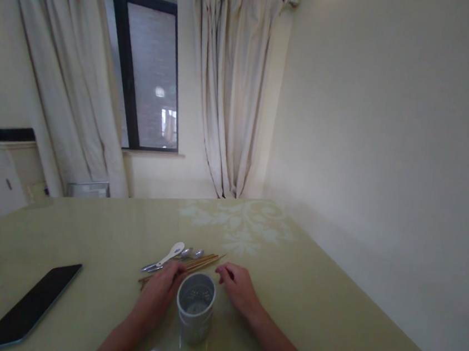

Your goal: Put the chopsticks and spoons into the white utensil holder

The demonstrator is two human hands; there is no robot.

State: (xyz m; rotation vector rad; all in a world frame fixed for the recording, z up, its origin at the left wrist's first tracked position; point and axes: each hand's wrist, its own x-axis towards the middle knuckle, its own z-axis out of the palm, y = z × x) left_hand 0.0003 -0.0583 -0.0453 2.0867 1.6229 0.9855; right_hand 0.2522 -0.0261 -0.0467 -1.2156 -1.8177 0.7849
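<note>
Pale curtains [239, 86] hang beyond a greenish surface [319, 324] where a grey cup [196, 325] stands upright.
The left hand [164, 288] curls by chopsticks [203, 263] lying behind the cup, and I can't tell if it grips any; the right hand [238, 287], loosely bent, looks empty across from it. One white spoon [174, 250] lies just past the chopsticks.
</note>
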